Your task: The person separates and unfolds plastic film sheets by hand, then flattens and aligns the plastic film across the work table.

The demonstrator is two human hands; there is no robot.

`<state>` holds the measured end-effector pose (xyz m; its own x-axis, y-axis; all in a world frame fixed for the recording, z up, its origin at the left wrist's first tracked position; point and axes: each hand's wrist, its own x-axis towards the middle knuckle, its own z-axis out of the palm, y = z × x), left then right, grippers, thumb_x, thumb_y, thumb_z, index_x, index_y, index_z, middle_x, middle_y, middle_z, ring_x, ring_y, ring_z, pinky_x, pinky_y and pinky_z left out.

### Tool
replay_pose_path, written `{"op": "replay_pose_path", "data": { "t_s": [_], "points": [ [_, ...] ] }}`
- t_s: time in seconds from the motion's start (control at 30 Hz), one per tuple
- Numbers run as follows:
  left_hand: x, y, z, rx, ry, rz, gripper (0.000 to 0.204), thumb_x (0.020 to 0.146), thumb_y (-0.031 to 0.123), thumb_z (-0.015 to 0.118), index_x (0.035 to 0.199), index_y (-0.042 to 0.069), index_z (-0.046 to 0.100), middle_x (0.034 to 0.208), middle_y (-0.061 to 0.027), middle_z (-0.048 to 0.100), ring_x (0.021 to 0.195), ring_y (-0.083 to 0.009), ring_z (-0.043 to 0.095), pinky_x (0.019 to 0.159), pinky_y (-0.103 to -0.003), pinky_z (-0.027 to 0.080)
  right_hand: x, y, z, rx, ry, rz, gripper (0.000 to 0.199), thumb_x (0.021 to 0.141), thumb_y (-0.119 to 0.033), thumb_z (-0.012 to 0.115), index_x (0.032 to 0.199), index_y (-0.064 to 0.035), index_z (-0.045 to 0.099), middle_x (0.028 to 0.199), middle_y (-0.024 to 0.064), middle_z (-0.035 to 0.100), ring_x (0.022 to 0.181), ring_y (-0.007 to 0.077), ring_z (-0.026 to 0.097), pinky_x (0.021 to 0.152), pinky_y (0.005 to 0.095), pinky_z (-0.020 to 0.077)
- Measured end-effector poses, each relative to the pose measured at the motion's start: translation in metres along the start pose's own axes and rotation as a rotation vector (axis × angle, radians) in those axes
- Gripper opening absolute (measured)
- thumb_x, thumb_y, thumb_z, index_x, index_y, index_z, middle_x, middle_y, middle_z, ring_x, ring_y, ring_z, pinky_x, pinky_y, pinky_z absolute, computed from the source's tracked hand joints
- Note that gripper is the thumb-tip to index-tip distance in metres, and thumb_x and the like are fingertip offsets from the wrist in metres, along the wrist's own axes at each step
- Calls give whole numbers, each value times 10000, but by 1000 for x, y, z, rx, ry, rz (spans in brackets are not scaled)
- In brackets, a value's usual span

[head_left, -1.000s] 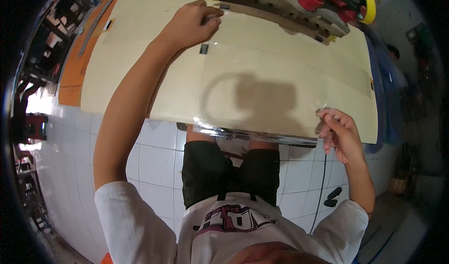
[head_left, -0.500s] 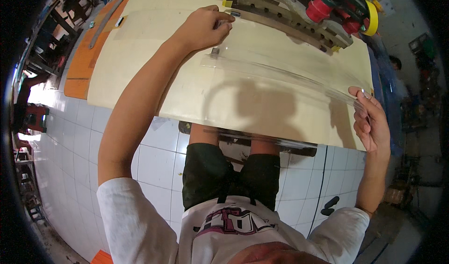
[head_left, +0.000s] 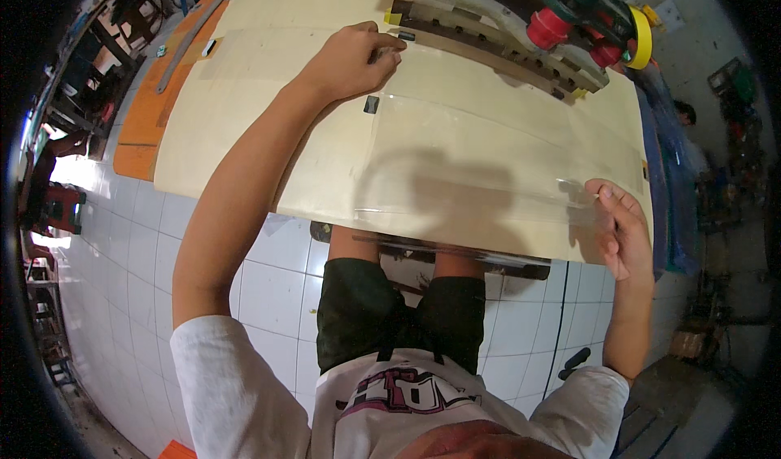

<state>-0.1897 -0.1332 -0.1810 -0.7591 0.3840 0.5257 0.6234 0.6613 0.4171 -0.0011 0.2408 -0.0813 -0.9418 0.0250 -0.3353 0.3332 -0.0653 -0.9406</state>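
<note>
A clear plastic sheet (head_left: 472, 184) lies over the cream table surface; its outline is faint. At its right end, my right hand (head_left: 625, 230) pinches the sheet's edge between thumb and forefinger, the other fingers loosely curled. My left hand (head_left: 351, 62) rests on the far part of the table with bent fingers, its forefinger reaching to a small black tab (head_left: 406, 36). Whatever may be under or between those fingertips is too clear to make out. A second black tab (head_left: 372, 104) is fixed nearer to me, beside the sheet's left edge.
Beyond the hands stands a green machine (head_left: 582, 8) with red knobs and a yellow ring, behind a long metal bar (head_left: 488, 44). At the left, a grey strip (head_left: 191, 40) lies on orange board (head_left: 137, 146). Blue plastic sheeting (head_left: 671, 207) hangs past the table's right side.
My right hand has come nearer and slightly left, bringing the sheet's raised edge down toward the table's near side. My left hand stays almost where it was.
</note>
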Motion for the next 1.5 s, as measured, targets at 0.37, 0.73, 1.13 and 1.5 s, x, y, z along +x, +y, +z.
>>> {"op": "replay_pose_path", "data": {
  "t_s": [0.37, 0.73, 1.13, 1.5],
  "points": [
    [3, -1, 0, -98, 68, 13, 272, 834, 95, 533, 1030, -27, 678, 815, -187, 632, 654, -251, 603, 645, -364, 503, -9, 39, 6, 98, 25, -12, 295, 1015, -216, 520, 1113, 50, 600, 520, -2, 499, 324, 64, 422, 297, 219, 391],
    [1, 1, -5, -137, 39, -60, 223, 861, 120, 571, 977, -31, 687, 766, -158, 631, 623, -191, 603, 604, -329, 497, -5, 52, 1, 76, -47, -60, 310, 1023, -210, 498, 1134, 63, 590, 590, 2, 485, 350, 70, 416, 317, 222, 395],
    [2, 4, -9, -84, -20, -45, 267, 839, 169, 614, 1012, 1, 728, 796, -167, 616, 689, -247, 617, 665, -351, 507, -4, 56, -2, 21, -54, -60, 308, 1018, -230, 514, 1125, 45, 601, 627, 5, 483, 376, 79, 433, 332, 225, 403],
    [2, 10, -8, -116, -22, -121, 271, 790, 181, 613, 961, 41, 769, 789, -158, 613, 705, -270, 607, 680, -359, 505, 3, 38, -4, -122, -45, -36, 389, 994, -210, 555, 1302, 21, 489, 885, 144, 669, 589, 148, 633, 488, 261, 547]
  ]
}}
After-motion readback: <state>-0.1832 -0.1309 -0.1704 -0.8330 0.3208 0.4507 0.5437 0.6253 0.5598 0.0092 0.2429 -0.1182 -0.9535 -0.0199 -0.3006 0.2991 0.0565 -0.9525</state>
